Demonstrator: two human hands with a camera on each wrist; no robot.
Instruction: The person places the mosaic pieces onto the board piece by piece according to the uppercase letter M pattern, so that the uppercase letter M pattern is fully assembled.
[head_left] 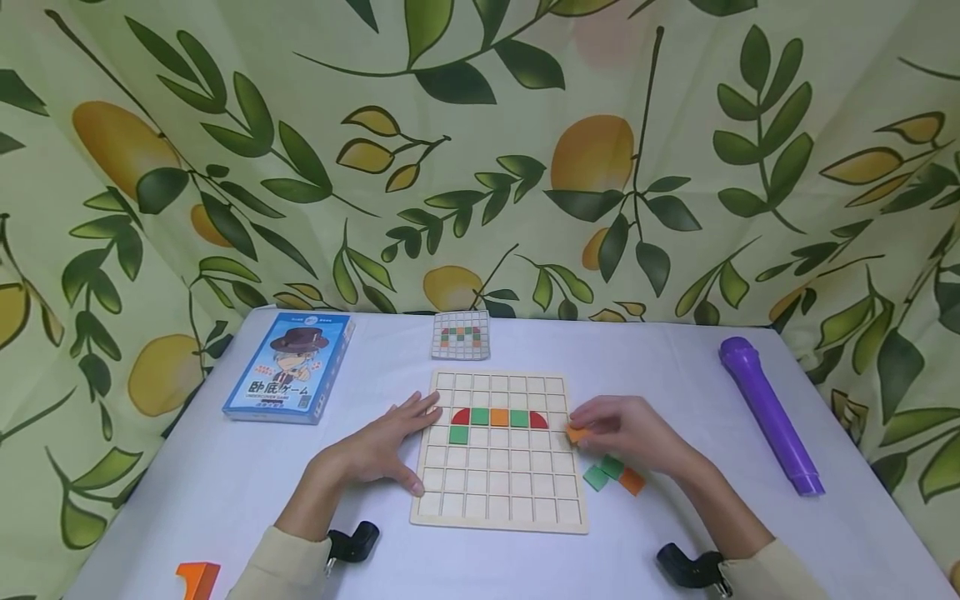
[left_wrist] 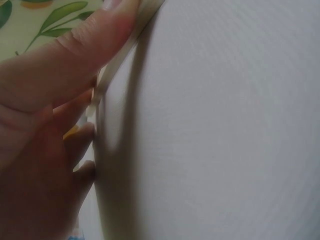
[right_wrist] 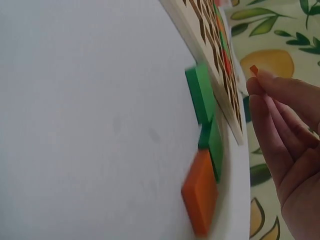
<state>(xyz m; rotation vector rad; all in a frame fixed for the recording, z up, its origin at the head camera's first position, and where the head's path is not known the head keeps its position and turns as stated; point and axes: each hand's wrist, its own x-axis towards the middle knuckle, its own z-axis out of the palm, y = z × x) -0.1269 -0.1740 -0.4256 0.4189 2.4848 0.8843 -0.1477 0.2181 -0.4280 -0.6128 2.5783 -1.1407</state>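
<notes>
A wooden grid board [head_left: 498, 487] lies mid-table. One of its upper rows holds red quarter-round tiles at both ends with green and orange square tiles between; a green tile [head_left: 458, 434] sits one row lower at the left. My left hand [head_left: 367, 446] rests along the board's left edge, fingers spread, thumb [left_wrist: 75, 55] at the rim. At the right edge, my right hand [head_left: 633, 429] pinches an orange tile [head_left: 576, 434] between thumb and fingertips, above the table. Below that hand lie two green tiles [right_wrist: 200, 92] and an orange tile [right_wrist: 201, 192].
A small pattern card [head_left: 460, 335] with a coloured grid lies behind the board. To the left is a blue game box [head_left: 289, 367], to the right a purple cylinder [head_left: 771, 417]. An orange object [head_left: 198, 580] shows at the lower left. A leaf-patterned cloth hangs behind.
</notes>
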